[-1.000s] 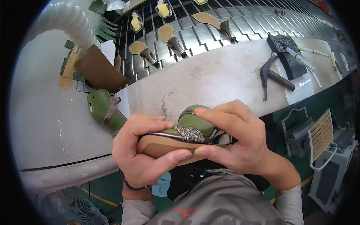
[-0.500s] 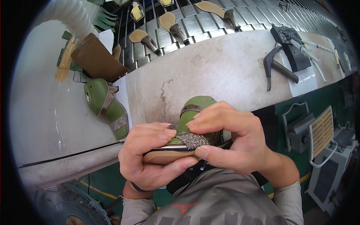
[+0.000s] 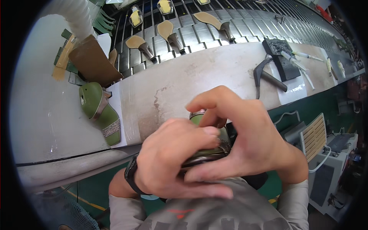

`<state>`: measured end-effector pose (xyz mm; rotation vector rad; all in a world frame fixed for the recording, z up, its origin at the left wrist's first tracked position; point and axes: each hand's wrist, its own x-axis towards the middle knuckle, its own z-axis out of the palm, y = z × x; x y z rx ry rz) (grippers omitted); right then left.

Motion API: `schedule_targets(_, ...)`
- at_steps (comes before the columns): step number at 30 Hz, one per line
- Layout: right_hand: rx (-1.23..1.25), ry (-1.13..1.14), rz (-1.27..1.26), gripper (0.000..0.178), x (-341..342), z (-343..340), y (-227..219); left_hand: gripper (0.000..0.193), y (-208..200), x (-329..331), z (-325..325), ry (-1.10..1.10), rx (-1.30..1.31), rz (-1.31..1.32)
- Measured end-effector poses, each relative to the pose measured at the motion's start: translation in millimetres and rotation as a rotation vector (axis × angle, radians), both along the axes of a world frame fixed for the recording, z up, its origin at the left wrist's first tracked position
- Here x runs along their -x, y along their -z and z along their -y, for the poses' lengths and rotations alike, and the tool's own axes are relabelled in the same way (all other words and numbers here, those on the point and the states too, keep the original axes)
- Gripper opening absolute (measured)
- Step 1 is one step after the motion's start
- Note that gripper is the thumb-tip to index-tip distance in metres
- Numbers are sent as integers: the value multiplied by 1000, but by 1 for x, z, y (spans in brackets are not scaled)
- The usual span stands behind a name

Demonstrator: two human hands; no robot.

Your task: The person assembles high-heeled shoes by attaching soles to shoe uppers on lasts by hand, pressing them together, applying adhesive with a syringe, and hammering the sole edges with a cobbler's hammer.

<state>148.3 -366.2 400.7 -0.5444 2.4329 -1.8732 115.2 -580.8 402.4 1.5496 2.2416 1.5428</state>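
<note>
Close to my body, both hands are around a high-heeled sandal on a green shoe last (image 3: pixel 196 119). My left hand (image 3: pixel 165 153), a dark band at its wrist, lies over the toe end, with fingers bent across the top and thumb stretched below. My right hand (image 3: pixel 249 142) curves around the other side, its thumb along the sole edge and its fingers bent over the upper. Most of the sandal, including its glittery strap, is hidden behind the hands. A matching sandal on a green last (image 3: pixel 100 113) lies on its side at the left of the bench.
Across the bench (image 3: pixel 180 84), several tan soles with heels (image 3: pixel 165 30) lie on a slatted metal conveyor (image 3: pixel 191 34). At right are a hammer (image 3: pixel 264 74), a black block (image 3: pixel 281 57) and syringes (image 3: pixel 297 63). A brown cardboard piece (image 3: pixel 92 61) stands at left; a fan (image 3: pixel 63 211) is below.
My left hand has rolled over the sandal's toe, back of the hand now upward, covering the glittery strap. My right fingers have lifted and bent. The whole view has shifted slightly.
</note>
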Motion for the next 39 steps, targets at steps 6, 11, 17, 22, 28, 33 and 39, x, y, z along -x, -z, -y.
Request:
schedule_targets(6,-102,223,171,68,-15,-55,-21,82,56,59,-27,-78,-495,480)
schedule_targets(11,765,689,227,43,-44,-69,72,73,145,77,-9,-223,-509,1254)
schedule_targets(17,545,415,565,36,-72,3,138,65,139,134,-5,-323,-565,954)
schedule_targets(22,-176,363,150,57,-9,-3,81,65,134,133,-2,-156,-325,618)
schedule_targets(28,-203,182,55,58,77,20,20,75,129,127,3,-121,-339,601)
schedule_targets(33,-503,144,-677,44,55,35,28,84,126,130,11,-82,-370,671)
schedule_targets(39,-478,207,-715,40,62,53,59,80,129,129,13,-76,-411,712)
